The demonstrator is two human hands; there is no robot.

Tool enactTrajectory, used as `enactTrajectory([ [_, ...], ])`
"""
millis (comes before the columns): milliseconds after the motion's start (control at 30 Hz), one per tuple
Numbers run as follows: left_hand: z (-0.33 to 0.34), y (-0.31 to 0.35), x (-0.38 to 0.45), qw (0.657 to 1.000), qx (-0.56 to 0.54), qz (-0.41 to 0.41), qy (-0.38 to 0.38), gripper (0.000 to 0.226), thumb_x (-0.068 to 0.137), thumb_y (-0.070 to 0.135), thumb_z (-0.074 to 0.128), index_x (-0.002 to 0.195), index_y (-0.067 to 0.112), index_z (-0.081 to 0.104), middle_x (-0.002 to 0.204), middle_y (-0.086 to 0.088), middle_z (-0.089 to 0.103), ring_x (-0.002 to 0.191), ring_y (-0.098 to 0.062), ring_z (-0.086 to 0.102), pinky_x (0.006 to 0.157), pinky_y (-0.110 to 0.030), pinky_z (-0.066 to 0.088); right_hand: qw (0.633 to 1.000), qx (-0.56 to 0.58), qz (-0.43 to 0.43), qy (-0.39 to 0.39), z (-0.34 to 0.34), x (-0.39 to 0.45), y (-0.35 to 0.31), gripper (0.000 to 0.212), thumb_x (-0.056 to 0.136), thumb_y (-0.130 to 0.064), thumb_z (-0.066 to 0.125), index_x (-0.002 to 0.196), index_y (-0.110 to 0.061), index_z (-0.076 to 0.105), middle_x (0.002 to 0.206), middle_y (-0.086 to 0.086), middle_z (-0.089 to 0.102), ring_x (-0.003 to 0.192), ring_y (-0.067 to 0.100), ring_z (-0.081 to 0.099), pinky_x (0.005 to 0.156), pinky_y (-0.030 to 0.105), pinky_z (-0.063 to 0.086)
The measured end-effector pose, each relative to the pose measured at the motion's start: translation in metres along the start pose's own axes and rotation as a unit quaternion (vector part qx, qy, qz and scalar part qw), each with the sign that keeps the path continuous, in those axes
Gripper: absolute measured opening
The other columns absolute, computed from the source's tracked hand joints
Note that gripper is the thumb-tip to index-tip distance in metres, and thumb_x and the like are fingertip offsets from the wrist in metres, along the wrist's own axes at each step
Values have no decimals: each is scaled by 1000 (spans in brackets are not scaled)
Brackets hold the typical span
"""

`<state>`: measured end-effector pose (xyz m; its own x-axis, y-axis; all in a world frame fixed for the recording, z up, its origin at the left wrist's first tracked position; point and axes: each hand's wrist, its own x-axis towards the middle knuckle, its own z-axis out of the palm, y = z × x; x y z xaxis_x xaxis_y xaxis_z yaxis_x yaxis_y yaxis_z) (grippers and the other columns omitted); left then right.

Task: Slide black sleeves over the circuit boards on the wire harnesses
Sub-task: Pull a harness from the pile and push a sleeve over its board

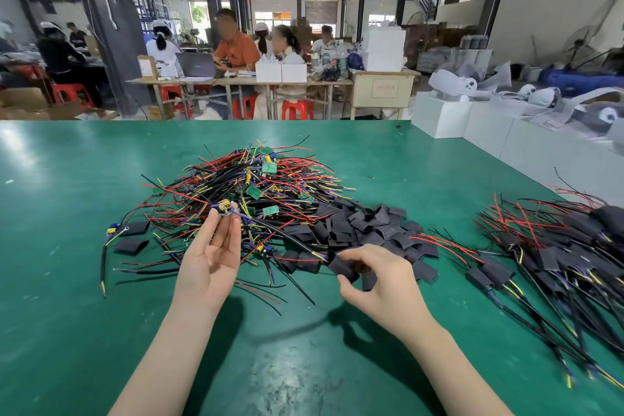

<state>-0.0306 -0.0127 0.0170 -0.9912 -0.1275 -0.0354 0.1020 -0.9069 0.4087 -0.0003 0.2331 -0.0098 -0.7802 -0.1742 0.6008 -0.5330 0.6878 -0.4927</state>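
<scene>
Head view: bare green table (84, 280) is seen from 6 to 9 o'clock; its far edge lies at 12. A circuit board (224, 206) at centre is pinched upright by the left hand (211, 257). A black sleeve (342, 267), long axis running 10 to 4 o'clock, is pinched by the right hand (378, 284).

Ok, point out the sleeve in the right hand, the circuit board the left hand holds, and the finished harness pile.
black sleeve (342, 267): head view, middle of the tube pinched by the right hand.
circuit board (224, 206): head view, the yellow component at the left hand's fingertips.
finished harness pile (553, 246): head view, sleeved boards at the pile's middle.
</scene>
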Motion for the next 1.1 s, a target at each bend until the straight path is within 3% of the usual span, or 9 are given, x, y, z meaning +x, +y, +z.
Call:
enactTrajectory([
  [300, -1, -5, -2, 1000, 6, -13, -10, 14, 77, 12, 65, 73, 4, 76, 85, -10, 73, 82, -13, 73, 72, -19, 57, 1000, 5, -27, -2, 1, -1, -5, 25, 70, -17, 71, 95, -18, 68, 86, -10, 65, 83, 8, 61, 77, 30, 51],
  [433, -3, -13, 1, 988, 152, 13, -40, 15, 75, 10, 63, 71, 15, 77, 86, -6, 74, 81, -13, 72, 73, -20, 57, 997, -56, -43, 10, -4, 1, -6, 26, 69, -26, 69, 95, -20, 68, 86, -12, 66, 82, 10, 61, 82, 33, 43],
  [633, -11, -32, -8, 893, 409, 24, -185, 25, 65, 5, 76, 88, 15, 77, 95, -9, 75, 85, -20, 71, 77, -26, 57, 994, -87, -65, 17, -6, 0, -7, 27, 69, -27, 70, 94, -18, 69, 85, -10, 66, 79, 14, 59, 80, 34, 40],
  [700, -13, -37, -11, 852, 477, 17, -214, 30, 68, 3, 80, 96, 13, 75, 97, -10, 75, 87, -17, 70, 77, -23, 54, 994, -83, -72, 8, -6, -1, -8, 27, 70, -27, 68, 95, -18, 69, 86, -9, 66, 80, 15, 59, 80, 35, 41],
  [767, -12, -42, -13, 836, 501, 14, -223, 29, 70, 7, 76, 98, 14, 75, 97, -9, 75, 88, -14, 69, 76, -19, 52, 994, -82, -78, 2, -6, -1, -7, 28, 71, -28, 67, 96, -18, 69, 86, -9, 66, 81, 15, 58, 78, 36, 42],
  [1100, -14, -48, -16, 866, 451, -46, -210, 31, 67, 9, 78, 97, 15, 76, 96, -9, 74, 90, -15, 69, 77, -24, 54, 994, -41, -97, 15, -9, -2, -5, 30, 71, -18, 72, 100, -10, 71, 90, -4, 65, 80, 18, 56, 75, 30, 48],
])
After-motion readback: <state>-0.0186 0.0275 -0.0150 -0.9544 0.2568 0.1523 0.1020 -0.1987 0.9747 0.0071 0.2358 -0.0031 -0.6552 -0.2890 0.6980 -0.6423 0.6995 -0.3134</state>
